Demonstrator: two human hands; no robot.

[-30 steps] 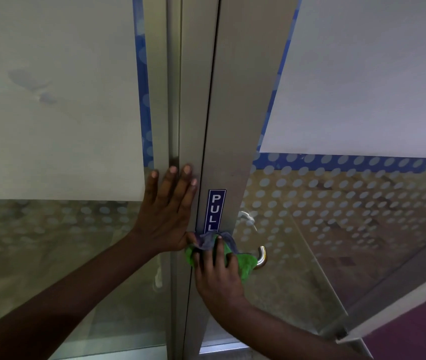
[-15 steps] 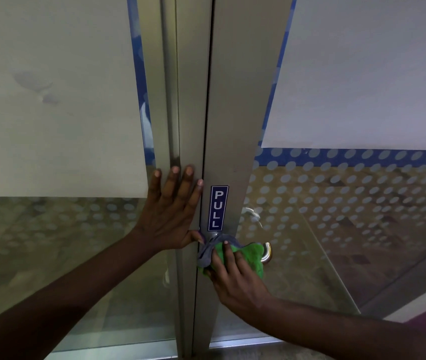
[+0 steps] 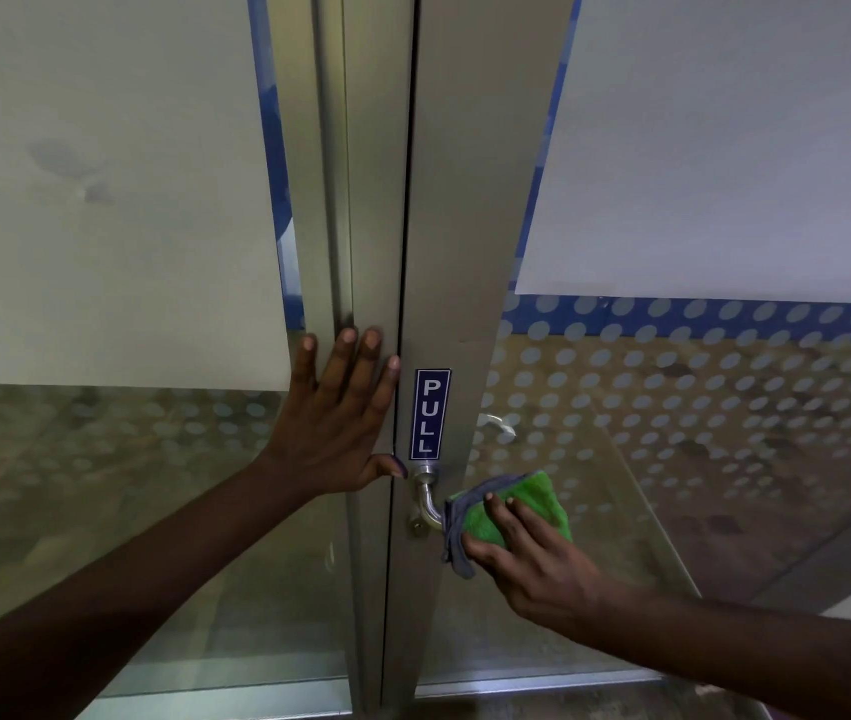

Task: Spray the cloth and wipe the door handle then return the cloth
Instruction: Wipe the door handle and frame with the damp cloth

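The right hand (image 3: 532,558) is closed around a green cloth (image 3: 511,511) with a grey edge, which is wrapped over the outer part of the metal door handle (image 3: 428,498). The handle's bend beside the cloth is left bare. The left hand (image 3: 340,418) is spread flat, fingers open, against the metal door frame (image 3: 361,200), holding nothing, just left of a blue PULL sign (image 3: 431,414).

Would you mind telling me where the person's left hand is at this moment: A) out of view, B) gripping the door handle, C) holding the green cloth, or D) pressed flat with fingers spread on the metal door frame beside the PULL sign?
D: the left hand lies open on the metal door frame left of the PULL sign, while the right hand holds the green cloth over the door handle.
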